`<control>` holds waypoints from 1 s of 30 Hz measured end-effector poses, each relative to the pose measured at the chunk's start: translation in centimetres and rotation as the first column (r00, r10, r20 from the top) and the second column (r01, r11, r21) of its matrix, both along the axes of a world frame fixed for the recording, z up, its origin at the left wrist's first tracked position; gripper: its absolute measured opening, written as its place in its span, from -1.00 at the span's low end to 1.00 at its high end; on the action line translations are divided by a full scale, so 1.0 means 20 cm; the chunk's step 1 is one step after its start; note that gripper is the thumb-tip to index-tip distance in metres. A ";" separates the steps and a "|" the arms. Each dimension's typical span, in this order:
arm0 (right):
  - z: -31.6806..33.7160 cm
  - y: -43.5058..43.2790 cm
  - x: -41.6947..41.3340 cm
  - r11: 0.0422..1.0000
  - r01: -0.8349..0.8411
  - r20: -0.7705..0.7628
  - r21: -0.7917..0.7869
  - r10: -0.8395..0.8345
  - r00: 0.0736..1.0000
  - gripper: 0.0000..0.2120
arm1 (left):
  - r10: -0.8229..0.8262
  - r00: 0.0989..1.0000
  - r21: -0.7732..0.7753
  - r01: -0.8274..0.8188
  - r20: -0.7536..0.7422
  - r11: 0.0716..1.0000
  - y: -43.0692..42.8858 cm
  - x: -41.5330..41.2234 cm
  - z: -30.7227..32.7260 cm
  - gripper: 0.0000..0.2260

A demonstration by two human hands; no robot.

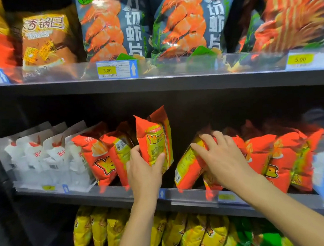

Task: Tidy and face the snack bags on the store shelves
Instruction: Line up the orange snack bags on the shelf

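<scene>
Hands work apart on the middle shelf (104,195): the left hand (143,172) clamps an upright bag (154,141), orange, at 9 o'clock of the right hand (222,155), whose fingers curl over a leaning bag (187,165) showing its barcode side. Facing the orange row seems in hand. Next, I judge, the leaning bag needs turning front-out and standing straight, without toppling the neighbours (272,153) at 3 o'clock.

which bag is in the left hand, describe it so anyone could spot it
On the middle shelf, go to the gap in the row of orange bags. The bag held by the left hand stands upright and rises above its neighbours, its yellow back panel facing out.
</scene>
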State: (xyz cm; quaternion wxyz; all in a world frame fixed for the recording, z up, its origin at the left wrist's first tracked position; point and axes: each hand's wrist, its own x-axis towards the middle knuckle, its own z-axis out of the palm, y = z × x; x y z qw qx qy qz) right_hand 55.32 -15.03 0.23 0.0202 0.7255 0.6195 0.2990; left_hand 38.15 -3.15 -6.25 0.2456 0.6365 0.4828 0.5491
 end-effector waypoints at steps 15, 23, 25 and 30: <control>-0.07 0.08 0.10 0.988 -0.114 -0.017 0.101 0.116 0.993 -0.32 | 0.248 0.947 0.010 -0.252 -0.203 0.968 0.10 0.10 -0.11 -0.36; -0.07 0.11 0.13 0.963 -0.202 0.032 0.176 0.200 0.979 -0.46 | 0.304 0.909 0.051 -0.302 -0.286 0.952 0.09 0.10 -0.14 -0.28; -0.06 0.11 0.13 0.955 -0.226 0.036 0.193 0.224 0.974 -0.47 | 0.314 0.902 0.071 -0.307 -0.295 0.949 0.09 0.10 -0.15 -0.27; -0.06 0.13 0.13 0.937 -0.246 0.019 0.248 0.249 0.968 -0.46 | 0.330 0.898 0.116 -0.310 -0.291 0.944 0.08 0.07 -0.17 -0.21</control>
